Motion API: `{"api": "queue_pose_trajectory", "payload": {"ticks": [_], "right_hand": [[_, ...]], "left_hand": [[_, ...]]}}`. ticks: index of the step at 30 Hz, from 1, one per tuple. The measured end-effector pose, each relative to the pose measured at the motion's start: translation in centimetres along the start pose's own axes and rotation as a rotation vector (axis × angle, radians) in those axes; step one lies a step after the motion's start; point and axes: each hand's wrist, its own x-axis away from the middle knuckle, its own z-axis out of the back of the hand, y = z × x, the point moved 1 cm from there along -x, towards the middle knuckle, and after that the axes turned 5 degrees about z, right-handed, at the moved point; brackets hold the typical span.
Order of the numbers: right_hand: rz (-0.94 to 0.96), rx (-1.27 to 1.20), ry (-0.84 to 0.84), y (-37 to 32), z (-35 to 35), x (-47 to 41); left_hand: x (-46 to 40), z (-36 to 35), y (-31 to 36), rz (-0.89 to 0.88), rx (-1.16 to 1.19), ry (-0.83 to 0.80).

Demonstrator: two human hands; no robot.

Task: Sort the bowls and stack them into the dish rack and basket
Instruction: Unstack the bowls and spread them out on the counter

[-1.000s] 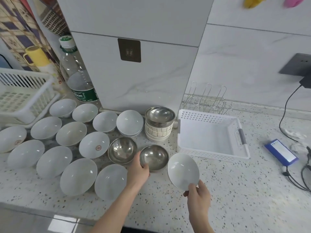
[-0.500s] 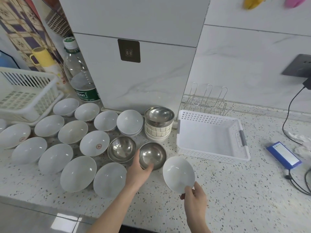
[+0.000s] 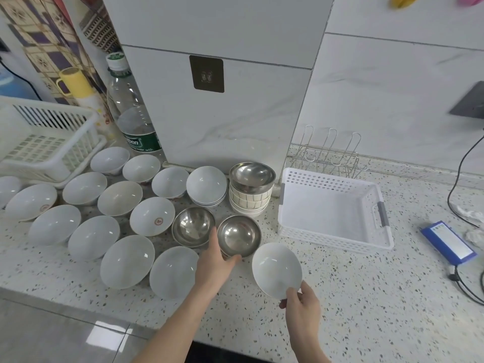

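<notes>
The left hand (image 3: 213, 259) grips the near rim of a steel bowl (image 3: 238, 235) that sits on the counter (image 3: 353, 297), thumb curled under the near edge and fingers along its left side; the right hand (image 3: 301, 302) pinches the near rim of a white bowl (image 3: 276, 268), which is held tilted just above the counter, between the steel bowl and the white basket (image 3: 332, 231). Judged from the layout, the task is at an early stage: the basket interior shows no bowls, the slatted dish rack (image 3: 47, 142) at far left appears to hold none, and the wire rack (image 3: 330, 153) behind the basket stands bare. Some pre-sorting is evident: a second steel bowl (image 3: 193, 226) sits just beside the gripped one, a ribbed stack (image 3: 250, 203) topped by another steel bowl stands against the wall panel, and a nested white stack (image 3: 207, 186) stands to its left. Over a dozen loose white bowls (image 3: 93, 237) remain spread across the counter. Materials: the steel bowls are polished, hemispherical and reflective; the white bowls are glossy, wide-flared and conical, some bearing a small red mark; the basket is rigid perforated plastic with grey handles; the counter is speckled terrazzo-type stone.
</notes>
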Motion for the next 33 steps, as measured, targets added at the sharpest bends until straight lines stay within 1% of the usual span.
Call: {"api": "queue_pose_trajectory", "payload": {"ticks": [4, 7, 9, 11, 13, 16, 19, 26, 29, 33], "right_hand": [[0.008, 0.017, -0.044, 0.0, -0.2, 0.1], [0.046, 0.039, -0.084, 0.0, -0.3, 0.4], [0.066, 0.057, -0.110, 0.1, -0.6, 0.7], [0.075, 0.079, -0.137, 0.2, -1.0, 0.9], [0.077, 0.101, -0.164, 0.3, -1.7, 1.3], [0.077, 0.121, -0.189, 0.5, -2.6, 2.0], [0.085, 0.139, -0.214, 0.5, -3.0, 2.5], [0.105, 0.215, -0.271, 0.4, -4.7, 3.0], [0.110, 0.224, -0.283, 0.4, -5.3, 3.3], [0.108, 0.237, -0.286, 0.7, -5.9, 3.4]], "left_hand": [[0.6, 0.8, -0.3, 0.056, -0.012, 0.037], [1.2, 2.1, -0.5, 0.054, 0.034, 0.047], [1.9, 2.9, -1.0, 0.040, 0.054, 0.011], [2.8, 3.2, -1.9, 0.014, 0.024, -0.068], [3.6, 3.3, -2.9, -0.019, -0.043, -0.139], [4.4, 3.6, -4.1, -0.066, -0.147, -0.170], [4.7, 4.2, -4.8, -0.114, -0.236, -0.152], [4.5, 5.1, -5.2, -0.163, -0.265, -0.100], [4.2, 5.3, -5.1, -0.186, -0.352, -0.065], [3.9, 5.5, -5.0, -0.203, -0.458, -0.056]]}}
